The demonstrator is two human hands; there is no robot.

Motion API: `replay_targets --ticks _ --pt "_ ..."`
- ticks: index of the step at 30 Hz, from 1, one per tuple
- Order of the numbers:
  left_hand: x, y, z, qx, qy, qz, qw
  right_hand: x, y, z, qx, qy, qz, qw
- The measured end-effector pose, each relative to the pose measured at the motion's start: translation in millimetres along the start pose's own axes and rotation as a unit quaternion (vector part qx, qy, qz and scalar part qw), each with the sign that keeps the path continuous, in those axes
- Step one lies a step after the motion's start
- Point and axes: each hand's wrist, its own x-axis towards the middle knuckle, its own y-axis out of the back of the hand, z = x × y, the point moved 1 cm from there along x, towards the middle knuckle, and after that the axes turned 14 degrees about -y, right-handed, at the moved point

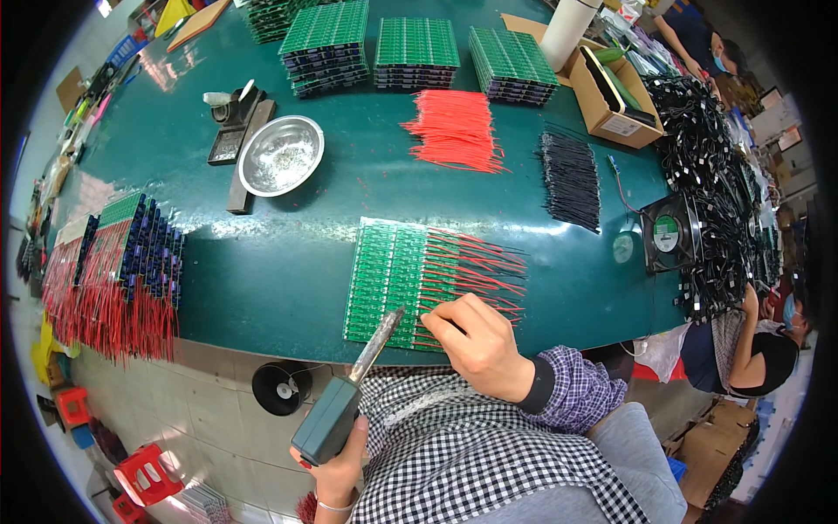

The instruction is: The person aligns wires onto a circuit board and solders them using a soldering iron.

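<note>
My left hand (339, 467) grips the dark green body of a soldering gun (327, 424). Its long metal barrel points up and right, with the tip over a green circuit board panel (384, 262) at the table's near edge. My right hand (480, 341) is closed in a pinch at the panel's lower right part, close to the tip. A red wire seems to be between its fingertips, mostly hidden by the fingers. Many red wires (480, 262) run rightward from a row on the panel above this hand.
Beyond the panel lie a bundle of red wires (454, 129), a bundle of black wires (569, 179) and a metal bowl (281, 157). Board stacks (417, 52) stand behind; wired boards (118, 262) at left. A small fan (668, 233) and black cables sit right. Co-workers are at right.
</note>
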Motion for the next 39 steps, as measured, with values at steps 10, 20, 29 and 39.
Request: replay_targets --ticks 10,20,29,39 --pt "11 -3 3 0.033 -0.066 -0.06 0.996 0 0 2 -0.008 -0.002 -0.002 1.0" --pt "14 -2 1 0.066 -0.102 -0.1 0.988 4 1 0 -0.017 0.001 -0.003 1.0" --pt "10 1 -2 0.054 -0.083 -0.079 0.992 4 0 -1 -0.021 0.002 0.002 1.0" --pt "3 5 -1 0.024 -0.013 -0.042 0.999 4 -1 -1 -0.022 -0.001 0.002 1.0"
